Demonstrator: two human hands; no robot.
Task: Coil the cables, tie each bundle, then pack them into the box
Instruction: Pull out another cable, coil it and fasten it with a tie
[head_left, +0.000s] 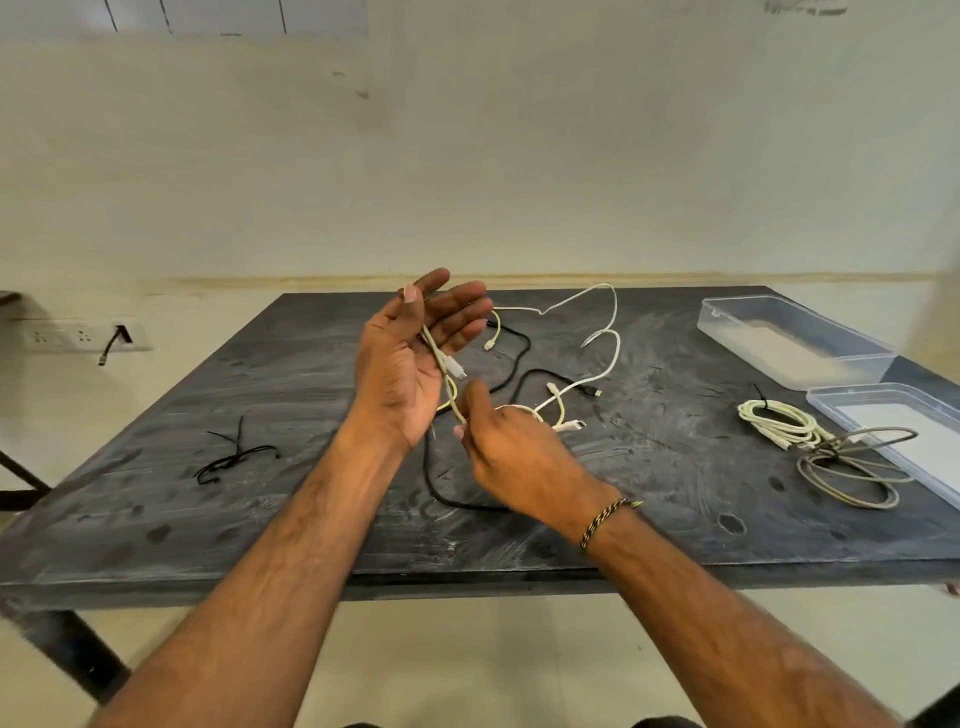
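My left hand (410, 353) is raised palm-up over the table's middle, thumb pinning a pale cable (440, 356) that runs across the palm, its plug near the palm's edge. My right hand (511, 452) sits just below, fingers pinched on the same cable. Loose on the table behind lie a black cable (519, 358) and a white cable (613, 332), tangled together. Two tied coils rest at the right: a cream one (779, 423) and a grey one (852, 467). The clear plastic box (727, 325) stands open at the far right.
The box's clear lid (831, 402) lies at the right edge beside the coils. Several black ties (234, 460) lie on the left of the dark table (208, 519). A wall socket strip (78, 335) with a black plug sits at the left.
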